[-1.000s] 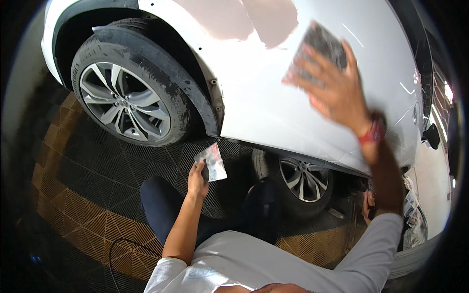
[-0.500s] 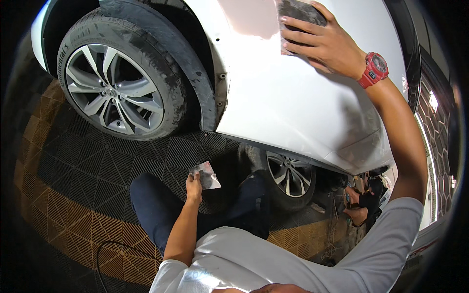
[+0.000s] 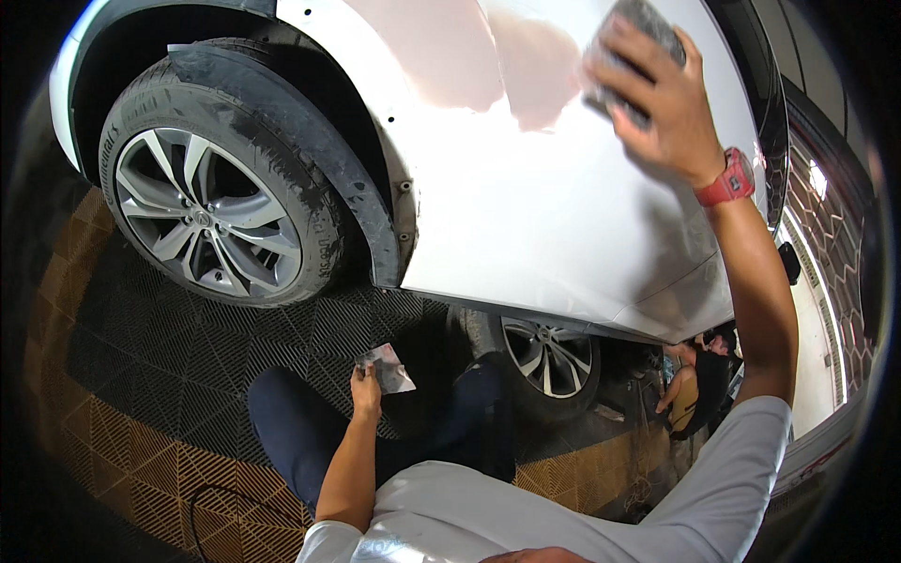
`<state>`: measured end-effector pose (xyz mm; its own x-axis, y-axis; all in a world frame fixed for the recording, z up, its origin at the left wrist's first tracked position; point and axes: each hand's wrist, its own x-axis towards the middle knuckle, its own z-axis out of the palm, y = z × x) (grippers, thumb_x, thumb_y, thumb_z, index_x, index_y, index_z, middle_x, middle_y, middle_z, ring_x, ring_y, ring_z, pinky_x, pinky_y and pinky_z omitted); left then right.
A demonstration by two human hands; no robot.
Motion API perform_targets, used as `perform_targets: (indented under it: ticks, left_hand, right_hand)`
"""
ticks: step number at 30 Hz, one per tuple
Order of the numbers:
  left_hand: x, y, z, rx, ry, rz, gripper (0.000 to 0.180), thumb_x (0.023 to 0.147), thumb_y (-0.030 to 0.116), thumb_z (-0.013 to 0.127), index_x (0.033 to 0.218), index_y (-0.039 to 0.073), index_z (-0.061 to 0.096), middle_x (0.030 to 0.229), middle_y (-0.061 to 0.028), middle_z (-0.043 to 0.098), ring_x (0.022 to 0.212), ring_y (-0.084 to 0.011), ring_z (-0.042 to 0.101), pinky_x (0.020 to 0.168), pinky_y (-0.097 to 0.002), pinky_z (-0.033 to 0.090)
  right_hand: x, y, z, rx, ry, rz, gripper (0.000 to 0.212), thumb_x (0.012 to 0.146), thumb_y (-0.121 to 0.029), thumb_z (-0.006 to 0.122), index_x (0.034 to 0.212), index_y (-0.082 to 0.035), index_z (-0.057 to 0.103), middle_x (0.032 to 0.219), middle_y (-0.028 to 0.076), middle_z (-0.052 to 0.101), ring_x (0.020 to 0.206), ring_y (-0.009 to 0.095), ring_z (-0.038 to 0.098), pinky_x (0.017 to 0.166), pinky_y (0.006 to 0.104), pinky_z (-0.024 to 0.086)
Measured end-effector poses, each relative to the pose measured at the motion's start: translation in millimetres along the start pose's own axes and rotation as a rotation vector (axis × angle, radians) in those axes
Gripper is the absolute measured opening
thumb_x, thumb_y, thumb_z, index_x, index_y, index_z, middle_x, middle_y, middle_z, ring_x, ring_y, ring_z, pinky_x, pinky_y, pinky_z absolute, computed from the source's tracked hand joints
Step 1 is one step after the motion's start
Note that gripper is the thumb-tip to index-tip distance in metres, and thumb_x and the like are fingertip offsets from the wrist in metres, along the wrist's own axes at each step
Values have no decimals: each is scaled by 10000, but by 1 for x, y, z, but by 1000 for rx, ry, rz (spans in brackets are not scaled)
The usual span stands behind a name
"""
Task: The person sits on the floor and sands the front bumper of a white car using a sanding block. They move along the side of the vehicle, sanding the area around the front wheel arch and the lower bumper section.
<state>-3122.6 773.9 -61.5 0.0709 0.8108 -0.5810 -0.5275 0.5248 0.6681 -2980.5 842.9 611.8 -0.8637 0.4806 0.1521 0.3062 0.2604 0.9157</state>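
My right hand (image 3: 671, 117), slightly blurred, grips a dark grey sanding block (image 3: 649, 21) at the white car's side panel (image 3: 526, 216), its fingers across the block. Just left of the block is a pinkish-beige patch (image 3: 535, 70), with a second patch (image 3: 436, 56) beyond the panel gap. Low over my lap, my left hand (image 3: 366, 389) pinches a small square sheet (image 3: 390, 372), apparently sandpaper, dark with a paler edge and reddish marks. That sheet is apart from the car.
A front wheel (image 3: 206, 216) stands at left, its dark arch liner (image 3: 310, 141) hanging partly loose. The rear wheel (image 3: 549, 357) is lower down. Another person (image 3: 690, 385) crouches at the lower right. A dark cable (image 3: 192, 511) lies on the grid floor tiles (image 3: 141, 460).
My right hand has moved rightward with the block, away from the pinkish patch, which now shows more. My left hand still holds the sheet. The view has shifted slightly.
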Motion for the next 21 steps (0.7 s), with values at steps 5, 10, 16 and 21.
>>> perform_targets:
  ticks: [5,10,16,21]
  left_hand:
    - [-4,5,0,47,23,-7,665,1078,247,536,1572,-93,249,1583,-263,396,1472,-345,402,1193,-391,334]
    - [-20,19,8,101,79,-101,685,1076,280,552,1583,-71,252,1586,-249,399,1484,-334,383,1195,-409,321]
    - [0,0,-6,93,-44,-43,686,1068,308,568,1581,-48,283,1585,-242,404,1465,-344,411,1170,-417,360]
    - [12,-14,-9,137,95,9,526,1060,297,576,1456,-36,476,1380,-238,595,1252,-339,592,1063,-452,462]
  right_hand:
    - [70,-22,-10,125,139,253,391,890,-299,661,1217,-84,668,1314,95,618,1249,252,571,1068,539,351]
    - [56,-29,-1,73,67,209,450,853,-323,684,1217,-58,689,1285,90,627,1204,250,589,1040,532,354]
    - [-37,-55,55,29,-8,249,542,865,-284,686,1403,-255,627,1438,10,589,1450,169,449,1208,579,204]
    - [-71,-82,74,89,3,312,484,856,-343,689,1328,-239,665,1404,-26,599,1439,140,443,1198,600,198]
